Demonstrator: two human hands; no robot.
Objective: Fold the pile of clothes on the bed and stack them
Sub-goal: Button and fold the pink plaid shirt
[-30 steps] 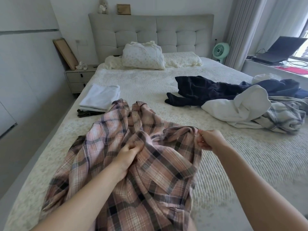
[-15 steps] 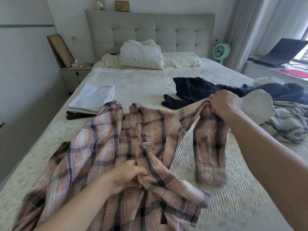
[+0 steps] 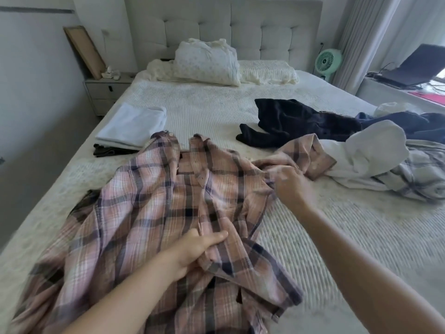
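The pink and dark checked cotton shirt (image 3: 168, 213) lies spread out in the lower middle of the picture, on the cream ribbed bed cover (image 3: 337, 237). To the right of it sits a messy pile: a dark navy piece of clothing (image 3: 301, 121), a white soft top (image 3: 366, 150) and a grey checked cloth (image 3: 419, 174). The shirt's sleeve end (image 3: 313, 155) touches that pile. At the left middle is a neat stack with a folded white cloth (image 3: 132, 126) on top. Half a second ago the right hand held the sleeve up high; now it is down low on the bed and the sleeve lies flat. The left hand (image 3: 197, 247) grips a fold in the shirt's middle. The right hand (image 3: 289, 182) pinches the shirt by the sleeve, at the right middle.
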